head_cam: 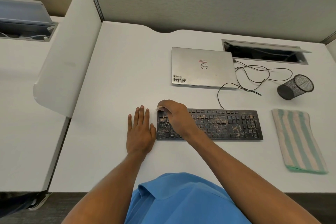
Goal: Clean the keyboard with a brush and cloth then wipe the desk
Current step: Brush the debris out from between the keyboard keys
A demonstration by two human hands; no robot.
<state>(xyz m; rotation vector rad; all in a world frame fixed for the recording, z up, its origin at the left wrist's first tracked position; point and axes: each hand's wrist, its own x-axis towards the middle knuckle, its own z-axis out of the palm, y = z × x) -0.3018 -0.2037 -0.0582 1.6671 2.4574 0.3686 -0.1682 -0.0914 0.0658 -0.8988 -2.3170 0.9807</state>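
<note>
Tan crumbs speckle the black keyboard [227,125]; the right hand [173,112] pinches a thin pale tool [157,108] above its left end, the left hand [141,132] flat alongside.

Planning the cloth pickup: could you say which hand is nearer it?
Right: the right hand is over the keyboard's left end, left of the cloth; the left hand, farther left.

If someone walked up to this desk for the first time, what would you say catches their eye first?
The black keyboard at the front of the desk is speckled with pale crumbs. The right hand pinches what looks like the brush at its far-left corner, while the left hand lies flat beside it. A mesh cup lies tipped over at the far right, behind the striped cloth.
</note>
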